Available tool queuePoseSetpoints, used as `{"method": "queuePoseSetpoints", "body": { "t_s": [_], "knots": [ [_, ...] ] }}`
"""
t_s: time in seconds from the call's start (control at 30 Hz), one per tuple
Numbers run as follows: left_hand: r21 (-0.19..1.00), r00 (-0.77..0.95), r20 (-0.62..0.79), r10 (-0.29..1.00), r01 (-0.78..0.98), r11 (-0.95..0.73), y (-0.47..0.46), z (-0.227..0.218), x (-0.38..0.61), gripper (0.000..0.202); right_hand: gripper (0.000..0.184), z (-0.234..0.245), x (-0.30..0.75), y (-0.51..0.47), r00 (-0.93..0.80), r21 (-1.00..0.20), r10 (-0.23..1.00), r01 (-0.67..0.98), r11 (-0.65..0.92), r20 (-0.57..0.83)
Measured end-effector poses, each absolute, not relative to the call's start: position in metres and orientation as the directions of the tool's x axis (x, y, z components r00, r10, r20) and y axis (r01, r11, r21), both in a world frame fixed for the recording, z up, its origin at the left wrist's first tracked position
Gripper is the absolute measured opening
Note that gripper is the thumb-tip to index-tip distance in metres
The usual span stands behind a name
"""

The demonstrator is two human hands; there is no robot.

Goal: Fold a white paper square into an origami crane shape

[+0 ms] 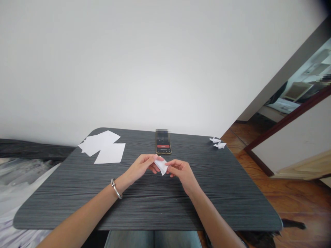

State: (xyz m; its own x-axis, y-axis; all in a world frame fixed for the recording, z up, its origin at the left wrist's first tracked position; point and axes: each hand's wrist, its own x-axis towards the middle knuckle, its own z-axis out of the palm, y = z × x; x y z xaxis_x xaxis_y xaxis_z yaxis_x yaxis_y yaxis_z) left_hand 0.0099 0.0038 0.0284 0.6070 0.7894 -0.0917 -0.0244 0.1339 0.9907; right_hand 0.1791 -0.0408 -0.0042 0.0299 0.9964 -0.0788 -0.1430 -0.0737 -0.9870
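Observation:
A small folded piece of white paper (161,165) is held between both hands above the middle of the table. My left hand (146,164) pinches its upper left corner between thumb and fingers. On the other side, my right hand (181,171) grips the right edge, thumb in front and fingers partly behind. The paper comes to a point at its lower end, and several layers seem to lie together. A phone (163,146) with a red bar on its lit screen lies just beyond the hands.
Loose white paper sheets (110,153) overlap at the table's left. Folded white paper figures (219,145) rest near the far right corner. The dark wood-grain table (144,213) meets a white wall (155,69). Pale fabric (23,186) lies beyond the left edge; wooden floor (269,193) shows to the right.

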Motion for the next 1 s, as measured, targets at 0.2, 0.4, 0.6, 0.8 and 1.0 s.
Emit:
{"method": "queuePoseSetpoints", "body": {
  "t_s": [0.2, 0.4, 0.6, 0.8, 1.0],
  "knots": [
    [0.996, 0.621, -0.092, 0.778, 0.058, 0.071, 0.006, 0.024, 0.01, 0.04, 0.012, -0.003, 0.178, -0.041, 0.095, -0.992, 0.994, -0.118, -0.036, -0.048],
    [0.995, 0.611, -0.092, 0.787, 0.089, 0.047, 0.006, 0.023, 0.011, 0.054, 0.013, -0.003, 0.177, -0.041, 0.084, -0.988, 0.996, -0.153, 0.003, -0.01],
    [0.994, 0.623, -0.059, 0.78, 0.108, -0.011, 0.007, 0.018, 0.011, 0.051, 0.012, -0.002, 0.173, -0.042, 0.028, -0.991, 0.999, -0.128, 0.039, 0.036],
    [0.959, 0.547, 0.091, 0.832, 0.177, -0.221, 0.008, 0.011, 0.012, 0.038, 0.009, 0.0, 0.167, -0.046, -0.032, -0.998, 0.998, -0.038, 0.054, 0.055],
    [0.887, 0.487, 0.194, 0.852, 0.284, -0.365, 0.004, 0.009, 0.013, 0.033, 0.028, -0.002, 0.16, -0.048, 0.026, -0.983, 0.987, 0.104, 0.155, 0.158]
  ]
}}
